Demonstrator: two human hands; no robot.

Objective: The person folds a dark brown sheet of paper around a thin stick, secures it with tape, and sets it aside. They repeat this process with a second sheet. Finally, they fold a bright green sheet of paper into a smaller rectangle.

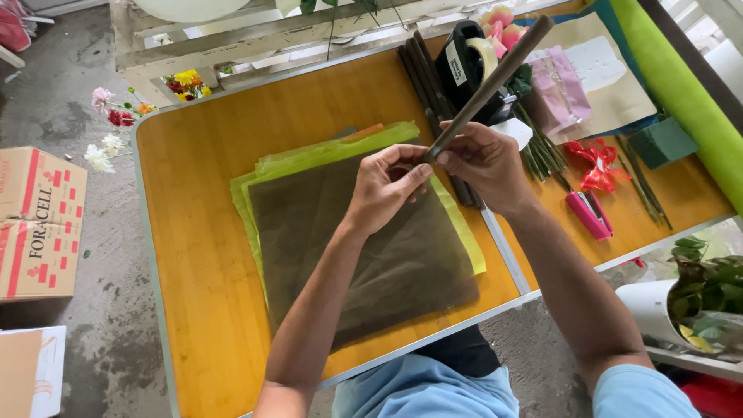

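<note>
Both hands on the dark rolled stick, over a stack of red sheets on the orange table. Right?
Not quite. The head view shows the left hand and right hand on the dark rolled stick, but the sheets on the orange table are brown and yellow-green, not red.

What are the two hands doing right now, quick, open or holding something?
Left hand: closed, fingertips pinching the lower end of the dark rolled stick.
Right hand: closed around the same stick, just above the left.
</note>
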